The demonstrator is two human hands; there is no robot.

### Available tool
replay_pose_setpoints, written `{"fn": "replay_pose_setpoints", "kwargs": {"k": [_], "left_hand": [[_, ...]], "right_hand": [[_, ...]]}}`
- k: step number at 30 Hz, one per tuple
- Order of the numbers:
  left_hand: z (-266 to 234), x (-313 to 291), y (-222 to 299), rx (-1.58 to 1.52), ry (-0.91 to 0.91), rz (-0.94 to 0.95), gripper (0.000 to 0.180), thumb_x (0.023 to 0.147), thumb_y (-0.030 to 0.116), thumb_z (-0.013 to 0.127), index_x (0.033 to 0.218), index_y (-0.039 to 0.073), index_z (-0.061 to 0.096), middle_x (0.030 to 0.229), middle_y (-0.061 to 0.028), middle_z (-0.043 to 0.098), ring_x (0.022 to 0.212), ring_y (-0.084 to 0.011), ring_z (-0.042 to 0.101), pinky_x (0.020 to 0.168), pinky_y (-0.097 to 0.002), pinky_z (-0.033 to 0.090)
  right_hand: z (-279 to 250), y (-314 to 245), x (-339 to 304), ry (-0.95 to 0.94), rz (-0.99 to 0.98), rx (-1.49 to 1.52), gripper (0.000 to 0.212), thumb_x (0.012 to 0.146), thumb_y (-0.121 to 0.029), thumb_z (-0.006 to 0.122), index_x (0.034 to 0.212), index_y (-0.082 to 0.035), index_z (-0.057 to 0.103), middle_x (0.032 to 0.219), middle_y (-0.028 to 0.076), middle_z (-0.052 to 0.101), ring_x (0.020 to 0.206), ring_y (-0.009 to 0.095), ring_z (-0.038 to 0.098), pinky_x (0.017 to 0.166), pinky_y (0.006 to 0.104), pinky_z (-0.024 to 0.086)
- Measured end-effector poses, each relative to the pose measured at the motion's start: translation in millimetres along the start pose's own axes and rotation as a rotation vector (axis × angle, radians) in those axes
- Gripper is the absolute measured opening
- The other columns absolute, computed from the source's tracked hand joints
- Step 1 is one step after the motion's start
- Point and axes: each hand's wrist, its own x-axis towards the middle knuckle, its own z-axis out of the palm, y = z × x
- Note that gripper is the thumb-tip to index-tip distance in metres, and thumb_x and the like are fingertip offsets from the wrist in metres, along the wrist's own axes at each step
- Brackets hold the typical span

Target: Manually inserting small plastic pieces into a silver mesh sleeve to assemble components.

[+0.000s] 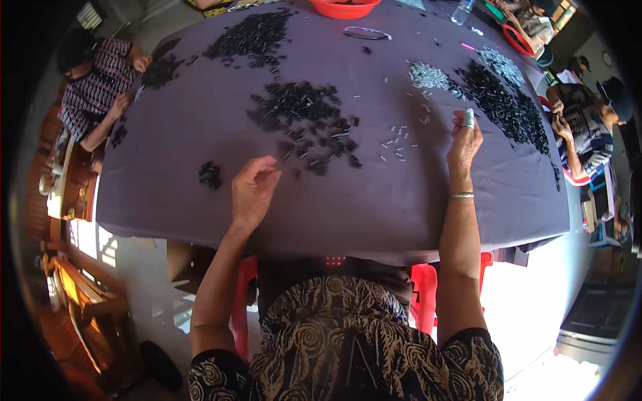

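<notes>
My left hand is over the near left of the cloth, its fingers curled in a pinch. Whatever they hold, if anything, is too small to make out. Just beyond it lies a loose heap of small black pieces, and to its left a small black cluster. My right hand is raised farther to the right, its fingers bent together, with a pale grey cover on one finger. Its contents are hidden. Small silvery pieces lie scattered to its left, and a silvery heap is beyond it.
A dark purple cloth covers the table. More black heaps lie at far left and right. A red basin, an oval object and a bottle stand or lie at the far side. Several people work around the edges.
</notes>
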Motion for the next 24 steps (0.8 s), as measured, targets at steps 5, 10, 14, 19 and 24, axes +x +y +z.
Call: {"fn": "replay_pose_setpoints", "kwargs": {"k": [5, 10, 14, 19, 24], "left_hand": [[5, -10, 9, 0.029, 0.008, -0.015, 0.023, 0.078, 0.002, 0.065, 0.101, 0.002, 0.062, 0.086, -0.0066, 0.063, 0.078, -0.0137, 0.061, 0.069, -0.0254, 0.047], [5, -16, 0, 0.072, 0.052, 0.07, 0.022, 0.077, 0.001, 0.065, 0.099, 0.003, 0.062, 0.085, -0.0085, 0.061, 0.079, -0.0172, 0.062, 0.071, -0.0266, 0.047], [5, -14, 4, 0.025, 0.065, 0.102, 0.021, 0.081, -0.002, 0.063, 0.102, 0.002, 0.062, 0.084, -0.0027, 0.058, 0.073, -0.0077, 0.054, 0.067, -0.0209, 0.045], [4, -14, 6, -0.011, 0.078, 0.085, 0.022, 0.082, -0.001, 0.063, 0.103, 0.003, 0.061, 0.084, -0.0013, 0.058, 0.074, -0.007, 0.053, 0.069, -0.0203, 0.044], [4, -13, 4, -0.219, 0.268, -0.028, 0.036, 0.085, -0.002, 0.06, 0.119, 0.006, 0.052, 0.09, -0.0005, 0.056, 0.079, -0.0066, 0.052, 0.071, -0.0197, 0.045]], "right_hand": [[-2, 3, -3, -0.01, 0.01, 0.022, 0.031, 0.094, -0.028, 0.051, 0.084, -0.002, 0.064, 0.066, -0.002, 0.049, 0.057, 0.004, 0.039, 0.049, 0.0194, 0.03], [0, 1, -6, -0.052, -0.014, -0.01, 0.026, 0.094, -0.024, 0.049, 0.087, -0.003, 0.064, 0.068, -0.001, 0.05, 0.055, 0.004, 0.04, 0.047, 0.0182, 0.031], [2, 0, -6, -0.091, -0.055, -0.048, 0.03, 0.094, -0.028, 0.051, 0.085, -0.002, 0.063, 0.067, -0.002, 0.049, 0.056, 0.004, 0.039, 0.048, 0.0188, 0.031], [9, -4, -15, -0.124, -0.116, -0.097, 0.029, 0.093, -0.029, 0.053, 0.084, -0.003, 0.063, 0.066, -0.003, 0.049, 0.057, 0.003, 0.038, 0.049, 0.0186, 0.029], [22, -20, -24, -0.267, -0.163, -0.109, 0.017, 0.089, -0.021, 0.06, 0.09, -0.004, 0.062, 0.071, -0.005, 0.052, 0.058, 0.001, 0.035, 0.05, 0.0183, 0.027]]}}
